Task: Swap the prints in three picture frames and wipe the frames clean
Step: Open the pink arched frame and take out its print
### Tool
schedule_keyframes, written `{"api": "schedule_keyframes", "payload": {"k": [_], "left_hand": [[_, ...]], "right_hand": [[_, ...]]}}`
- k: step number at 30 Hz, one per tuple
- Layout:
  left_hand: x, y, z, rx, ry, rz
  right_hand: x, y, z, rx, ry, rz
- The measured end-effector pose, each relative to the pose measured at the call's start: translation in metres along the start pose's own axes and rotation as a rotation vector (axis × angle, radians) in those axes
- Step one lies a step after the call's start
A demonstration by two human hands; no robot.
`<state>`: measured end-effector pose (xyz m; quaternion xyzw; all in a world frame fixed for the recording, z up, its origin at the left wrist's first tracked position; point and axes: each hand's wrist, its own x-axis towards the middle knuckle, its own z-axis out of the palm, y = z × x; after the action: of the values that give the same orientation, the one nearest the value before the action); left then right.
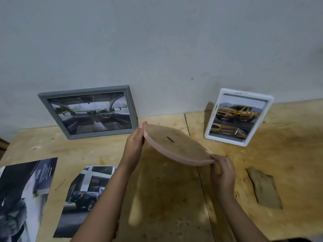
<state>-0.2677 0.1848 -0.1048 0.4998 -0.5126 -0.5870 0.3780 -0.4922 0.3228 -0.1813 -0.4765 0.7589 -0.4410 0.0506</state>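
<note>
An oval pink-rimmed picture frame (176, 144), brown backing upward, is held tilted above the wooden bench (288, 154), its ends gripped by the fingers of the left hand (135, 142) and right hand (222, 172). A grey rectangular frame (83, 90) and a white rectangular frame (209, 135) are stood behind it, well apart.

The oval frame (176, 145) shows only its back — its front and whatever it holds are hidden. The dark print (22, 194) runs off the left edge, its white lettering too small to read. A forearm (110, 203) covers the right side of the pickup print (82, 194).
</note>
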Motion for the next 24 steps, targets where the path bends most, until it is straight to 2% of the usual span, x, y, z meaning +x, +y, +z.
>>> {"api": "schedule_keyframes", "payload": {"k": [3,8,17,20,24], "left_hand": [[-0.014,-0.005,0.001,0.063,-0.177,-0.013],[-0.018,-0.032,-0.003,0.285,-0.137,-0.073],[-0.021,-0.089,-0.001,0.449,-0.267,-0.188],[-0.021,-0.101,0.003,0.547,-0.276,-0.142],[-0.022,-0.112,0.007,0.641,-0.274,-0.013]], "right_hand": [[-0.027,0.003,-0.009,-0.080,-0.016,0.058],[-0.064,0.016,-0.014,-0.125,-0.028,0.057],[-0.113,0.039,-0.025,-0.289,-0.135,-0.024],[-0.116,0.044,-0.028,-0.273,-0.180,-0.052],[-0.113,0.046,-0.034,-0.207,-0.320,-0.017]]}}
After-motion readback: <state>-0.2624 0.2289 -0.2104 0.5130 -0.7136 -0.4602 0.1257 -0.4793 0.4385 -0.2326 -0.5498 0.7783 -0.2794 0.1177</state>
